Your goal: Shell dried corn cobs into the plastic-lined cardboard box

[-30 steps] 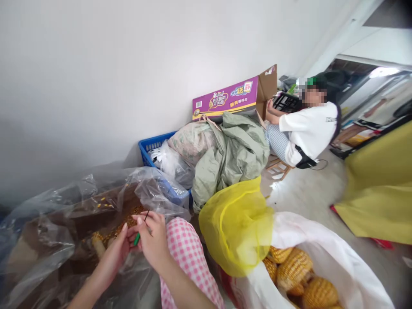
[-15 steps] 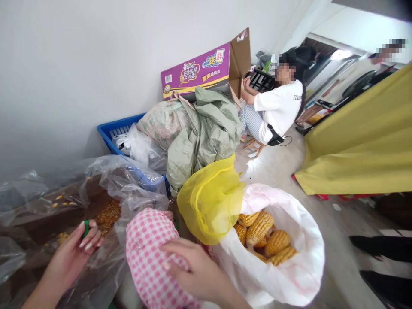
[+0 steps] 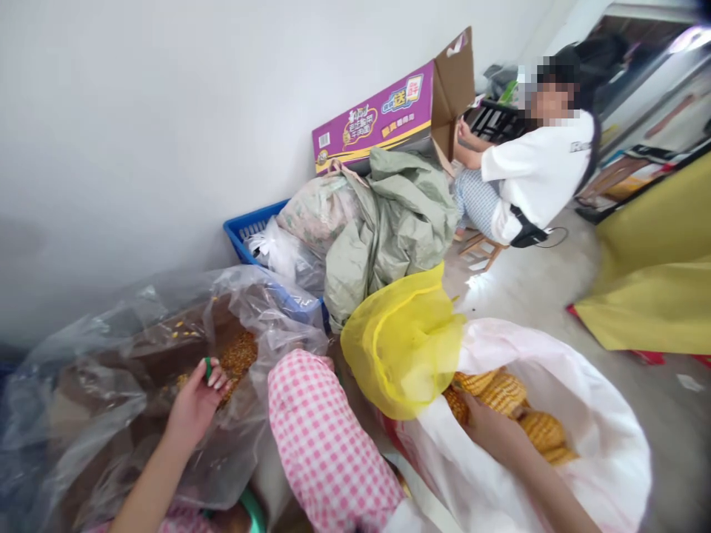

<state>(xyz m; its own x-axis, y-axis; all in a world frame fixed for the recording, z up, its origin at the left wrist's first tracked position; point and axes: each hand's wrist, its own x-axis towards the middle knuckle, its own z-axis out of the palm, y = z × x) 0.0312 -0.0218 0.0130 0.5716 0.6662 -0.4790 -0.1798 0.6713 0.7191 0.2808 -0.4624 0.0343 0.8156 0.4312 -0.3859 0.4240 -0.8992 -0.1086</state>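
The left forearm (image 3: pixel 155 474) and right forearm (image 3: pixel 547 474) are bare and slender, tapering smoothly to the wrists. The left hand (image 3: pixel 195 396) is ungloved, with slim fingers. A trouser leg (image 3: pixel 327 444) in pink-and-white gingham, its small squares evenly woven, looks loose and rounded over the knee; matching checked cloth (image 3: pixel 183 521) shows at the lower edge.
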